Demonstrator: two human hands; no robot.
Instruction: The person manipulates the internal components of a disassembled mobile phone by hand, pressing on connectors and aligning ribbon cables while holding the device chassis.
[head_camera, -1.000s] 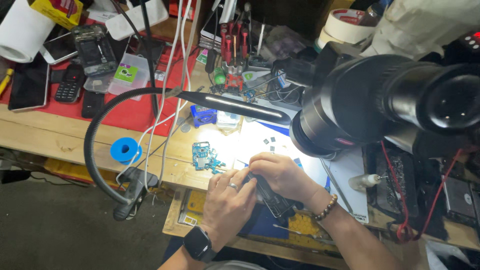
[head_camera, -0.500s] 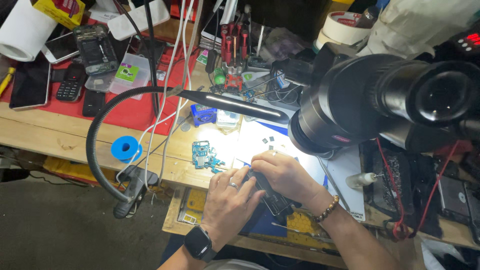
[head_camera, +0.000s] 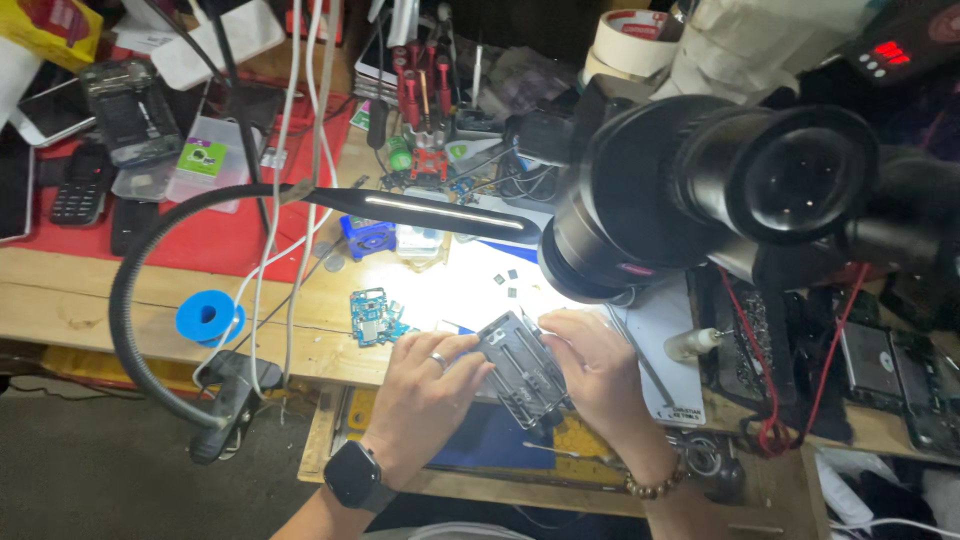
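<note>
Head view: a grey metal board holder (head_camera: 524, 370) lies tilted at lower centre of the frame, over the table (head_camera: 90, 300) edge. It looks rigid, fairly light, with sprung rails; best gripped by its outer edges. The left hand (head_camera: 425, 392) and right hand (head_camera: 598, 372) both close on its sides, fingers curled. A blue circuit board (head_camera: 372, 316) lies just left.
</note>
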